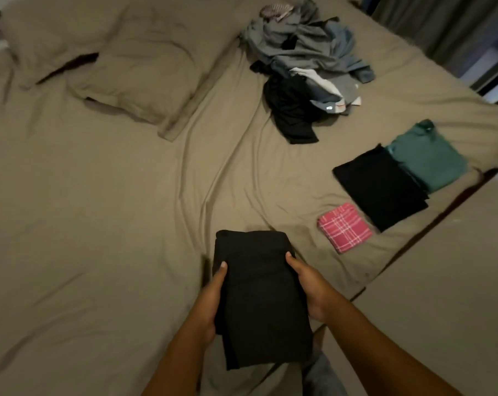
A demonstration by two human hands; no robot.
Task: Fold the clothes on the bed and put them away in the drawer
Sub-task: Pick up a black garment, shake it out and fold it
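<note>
A folded black garment (259, 295) is held just above the bed's near edge. My left hand (212, 301) grips its left side and my right hand (309, 290) grips its right side. Folded pieces lie on the bed to the right: a red plaid cloth (345, 227), a black garment (380, 185) and a green shirt (426, 158). A heap of unfolded clothes (302, 61) in grey, blue, white and black sits at the far middle of the bed. No drawer is in view.
The bed (99, 224) has a wrinkled tan sheet. Two tan pillows (139, 70) lie at the far left. The bed's edge runs diagonally at the right, with pale floor (442, 281) beyond it and dark curtains (447, 24) at the top right.
</note>
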